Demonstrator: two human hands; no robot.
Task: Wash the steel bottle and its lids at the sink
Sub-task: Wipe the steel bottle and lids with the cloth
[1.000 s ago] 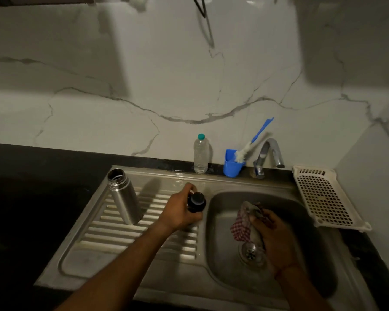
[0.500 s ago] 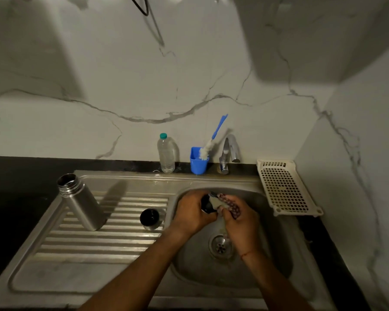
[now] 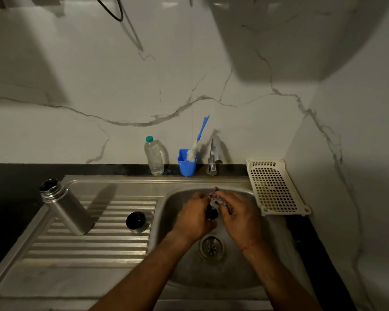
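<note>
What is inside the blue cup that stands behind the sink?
A brush stands in the cup, white bristles down, blue handle leaning out to the right. The cup's wall hides its bottom, so anything else inside cannot be seen.

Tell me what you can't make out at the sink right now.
Head view only, in dim light:
- The black lid: mostly covered by the left hand and right hand, so its shape is unclear.
- The cloth: bunched under the right hand's fingers, so its extent is hidden.
- The steel bottle: its inside is too dark to see.
- The tap: too dim to tell whether water is running.
</note>
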